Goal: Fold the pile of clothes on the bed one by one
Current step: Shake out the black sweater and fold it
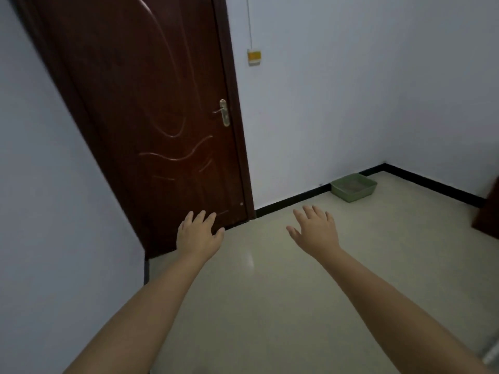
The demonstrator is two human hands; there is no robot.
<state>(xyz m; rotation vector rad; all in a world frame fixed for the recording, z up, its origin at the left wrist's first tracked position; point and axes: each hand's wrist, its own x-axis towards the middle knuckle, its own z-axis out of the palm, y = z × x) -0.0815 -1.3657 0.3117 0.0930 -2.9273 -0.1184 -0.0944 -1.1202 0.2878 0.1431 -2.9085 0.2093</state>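
Left hand [198, 233], right hand [316, 229]: fingers spread wide, holding nothing. Bed, clothes unseen; locate pile first, likely.

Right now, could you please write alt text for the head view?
Two bare arms reach forward, left hand and right hand open and empty, over a pale floor. Ahead are a shut dark door and a green tray by the wall.

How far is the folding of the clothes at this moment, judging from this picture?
Nothing looks done: neither bed nor clothes are in view. The left hand and the right hand are held out with straight fingers, holding nothing, above the pale glossy floor, facing the dark brown wooden door and a green plastic tray in the corner. All the folding seems left.
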